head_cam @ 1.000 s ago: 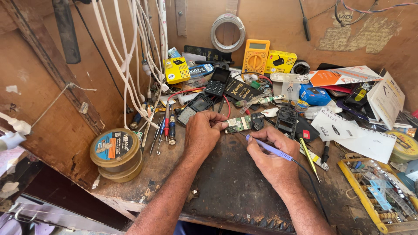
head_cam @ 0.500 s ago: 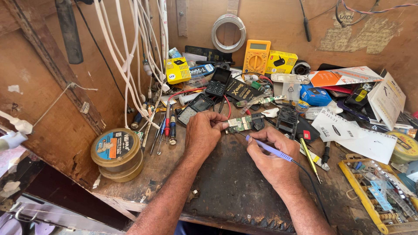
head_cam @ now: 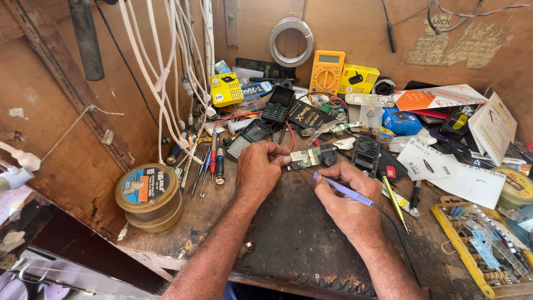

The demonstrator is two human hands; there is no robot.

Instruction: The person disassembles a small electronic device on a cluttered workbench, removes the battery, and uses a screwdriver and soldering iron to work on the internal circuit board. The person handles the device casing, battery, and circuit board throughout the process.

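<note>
At a cluttered wooden counter [head_cam: 166,239], a person's left hand [head_cam: 258,172] pinches a small green circuit board [head_cam: 305,158] between thumb and fingertips, holding it just above the dark mat in front of a heap of phone parts. The board's long axis runs left to right, its free end pointing toward the right hand [head_cam: 347,203], whose fingers are clenched pen-fashion around a slim purple-handled soldering iron [head_cam: 341,189]; the iron's tip sits just below the board, slanting up and left from the grip, its black cord trailing off to the right. A round yellow tin with a blue-and-orange label [head_cam: 147,191] stands well to the left, a yellow multimeter [head_cam: 326,72] leans on the back wall beside a yellow box [head_cam: 358,79], and an orange-and-white flat carton [head_cam: 438,97] lies at the right.
</note>
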